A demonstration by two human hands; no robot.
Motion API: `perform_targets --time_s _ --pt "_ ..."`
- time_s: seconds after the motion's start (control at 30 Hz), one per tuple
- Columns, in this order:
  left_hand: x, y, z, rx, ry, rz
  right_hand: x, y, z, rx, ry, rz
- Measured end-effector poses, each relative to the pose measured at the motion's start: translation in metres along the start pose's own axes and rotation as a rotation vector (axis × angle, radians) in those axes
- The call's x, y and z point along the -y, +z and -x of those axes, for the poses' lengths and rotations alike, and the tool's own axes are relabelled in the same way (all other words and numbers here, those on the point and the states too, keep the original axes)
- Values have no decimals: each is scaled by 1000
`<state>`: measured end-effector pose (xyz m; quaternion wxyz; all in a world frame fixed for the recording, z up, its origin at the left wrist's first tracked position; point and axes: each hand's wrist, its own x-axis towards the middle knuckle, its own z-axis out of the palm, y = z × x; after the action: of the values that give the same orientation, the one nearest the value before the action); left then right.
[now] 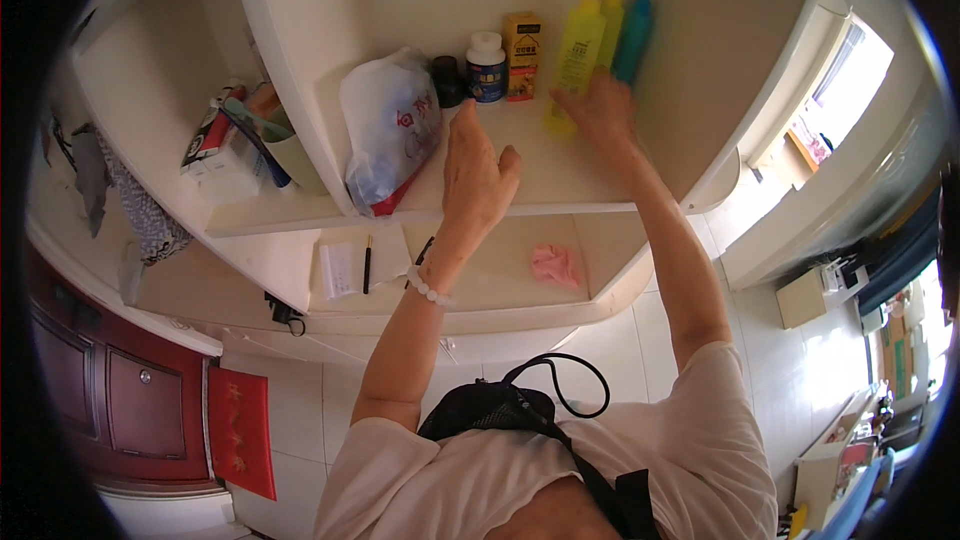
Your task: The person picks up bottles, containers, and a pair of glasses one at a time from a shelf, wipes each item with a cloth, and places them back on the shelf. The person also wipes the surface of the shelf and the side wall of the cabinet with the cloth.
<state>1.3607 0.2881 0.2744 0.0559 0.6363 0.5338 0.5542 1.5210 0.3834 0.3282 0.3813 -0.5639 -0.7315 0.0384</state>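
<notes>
My right hand (604,109) is closed around the lower part of a yellow plastic bottle (581,37), which looks slightly blurred. Close behind it stand a second yellow bottle (613,19) and a blue-green bottle (636,34). My left hand (480,172) hovers over the shelf, empty, its thumb apart from the fingers. Its fingertips are nearest a black jar or lid (448,82); contact cannot be made out. Beside that are a white-capped blue supplement bottle (486,69) and an upright yellow-and-red carton (522,60). A tied white plastic bag (390,127) with hidden contents leans left of my left hand.
The shelf's white divider (289,67) separates off a left compartment with a green cup (292,157) and boxes (229,150). On the lower shelf lie a notepad (339,270), a black pen (367,266) and a pink crumpled cloth or tissue (555,264).
</notes>
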Motion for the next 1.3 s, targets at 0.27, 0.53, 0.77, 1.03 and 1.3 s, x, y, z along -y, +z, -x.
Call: perform_targets --time_s 0.27,0.53,0.77,1.03,1.3 --pt "-7 -2 0 35 1 -5 -18 25 -28 -113 -43 34" --pt "3 1 -1 17 26 -41 -17 36 -29 -192 49 -13" --pt "3 3 -3 -32 88 -58 -12 33 -23 21 -28 96" --pt "2 0 0 10 44 -78 -16 40 -27 72 22 -10" --pt "5 6 2 -8 106 -73 -38 30 -17 87 -163 148"
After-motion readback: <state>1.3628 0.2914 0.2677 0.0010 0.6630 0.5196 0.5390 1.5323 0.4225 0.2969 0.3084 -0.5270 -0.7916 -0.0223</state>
